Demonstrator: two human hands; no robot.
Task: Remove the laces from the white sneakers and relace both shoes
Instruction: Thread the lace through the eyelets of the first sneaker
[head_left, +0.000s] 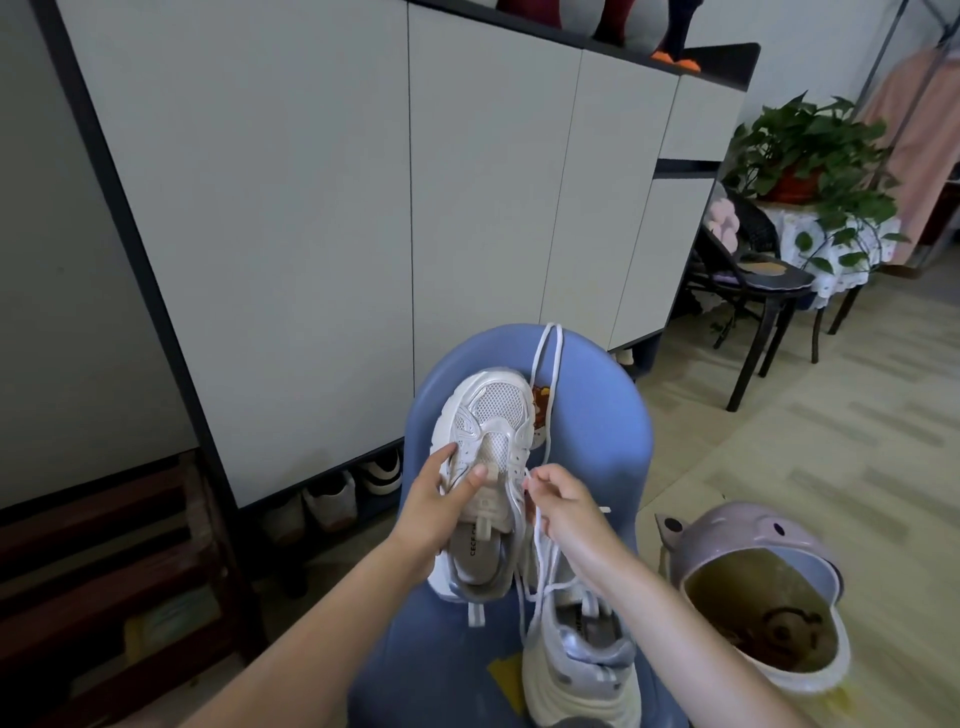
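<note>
My left hand (441, 504) grips a white sneaker (485, 467) by its side and tongue, toe pointing away, held over a blue chair (587, 415). This shoe's eyelets look bare of lace. My right hand (563, 499) pinches the end of a white lace (550, 384) at the shoe's right eyelet row. That lace loops up over the chair's back. A second white sneaker (576, 660) stands on the chair seat below my right wrist, with lace strands (540, 566) running from it up under my right hand.
A grey shoe cabinet (337, 208) stands behind the chair, with shoes (332, 499) beneath it. A lilac bin (769, 587) sits on the floor at the right. Farther right are a dark chair (753, 291) and a potted plant (810, 156) on a small table.
</note>
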